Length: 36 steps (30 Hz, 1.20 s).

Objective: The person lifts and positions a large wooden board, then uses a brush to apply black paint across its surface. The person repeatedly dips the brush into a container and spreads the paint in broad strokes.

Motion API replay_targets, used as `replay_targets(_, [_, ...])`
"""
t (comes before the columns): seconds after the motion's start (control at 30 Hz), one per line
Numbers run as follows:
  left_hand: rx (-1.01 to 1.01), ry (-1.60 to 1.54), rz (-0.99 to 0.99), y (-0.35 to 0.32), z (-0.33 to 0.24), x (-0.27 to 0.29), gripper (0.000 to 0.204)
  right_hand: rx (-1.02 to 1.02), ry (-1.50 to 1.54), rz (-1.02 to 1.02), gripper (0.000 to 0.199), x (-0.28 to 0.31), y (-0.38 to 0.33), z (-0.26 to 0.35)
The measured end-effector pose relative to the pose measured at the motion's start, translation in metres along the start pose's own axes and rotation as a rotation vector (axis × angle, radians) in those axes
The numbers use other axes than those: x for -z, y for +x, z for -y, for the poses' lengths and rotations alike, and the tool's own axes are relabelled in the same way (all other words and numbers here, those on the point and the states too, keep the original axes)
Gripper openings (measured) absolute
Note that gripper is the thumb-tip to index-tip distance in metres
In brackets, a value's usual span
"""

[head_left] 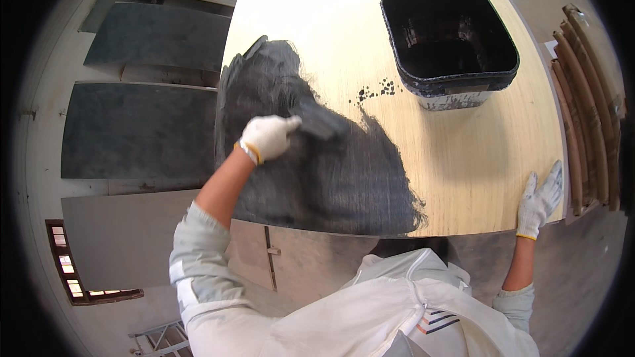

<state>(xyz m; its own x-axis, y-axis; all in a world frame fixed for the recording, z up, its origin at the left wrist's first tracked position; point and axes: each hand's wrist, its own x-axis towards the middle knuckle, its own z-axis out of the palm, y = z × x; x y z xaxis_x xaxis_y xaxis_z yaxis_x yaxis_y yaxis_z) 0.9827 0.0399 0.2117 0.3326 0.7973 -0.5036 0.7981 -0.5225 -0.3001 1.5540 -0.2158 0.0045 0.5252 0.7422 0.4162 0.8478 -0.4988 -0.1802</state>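
My left hand, in a white knit glove with a yellow cuff edge, is closed around the handle of a wide paintbrush. The brush head is dark, smeared by motion, and lies over the black coating on the board's left part. That streaky coating has a ragged edge against the bare pale wood-grain board. Toward the right, my gloved right hand rests on the board's near right edge with its fingers stretched out, holding nothing. Its glove has grey stains.
A black-lined bucket stands on the board's far right. Several black drops lie left of it. Dark panels lean along the left wall, and brown wrapped boards stand beyond the right edge. A metal ladder is at lower left.
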Motion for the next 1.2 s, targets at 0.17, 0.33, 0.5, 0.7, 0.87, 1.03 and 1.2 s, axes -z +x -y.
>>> replay_targets(0.17, [0.058, 0.064, 0.086, -0.009, 0.011, 0.005, 0.053, 0.012, -0.046, 0.003, 0.074, -0.003, 0.001, -0.002])
replay_targets(0.33, [0.168, 0.023, -0.047, 0.068, 0.063, 0.005, 0.053, 0.009, -0.044, 0.033, 0.074, -0.003, 0.002, 0.006])
replay_targets(0.5, [-0.079, 0.199, 0.117, 0.052, 0.025, 0.040, 0.056, -0.027, -0.050, 0.023, 0.074, 0.002, -0.001, 0.003])
replay_targets(0.7, [0.189, -0.056, -0.030, 0.095, 0.082, 0.023, 0.052, -0.002, -0.061, 0.042, 0.076, 0.000, 0.000, 0.002])
replay_targets(0.87, [0.335, -0.189, -0.122, 0.108, 0.039, 0.002, 0.044, -0.010, -0.010, 0.029, 0.074, 0.002, 0.003, -0.001])
replay_targets(1.03, [0.446, -0.319, -0.108, 0.009, -0.041, -0.030, 0.047, -0.021, 0.088, 0.027, 0.073, 0.003, -0.001, -0.007])
replay_targets(1.2, [0.822, -0.513, -0.036, -0.086, -0.145, -0.069, 0.059, 0.075, 0.341, 0.077, 0.075, 0.013, -0.007, -0.015])
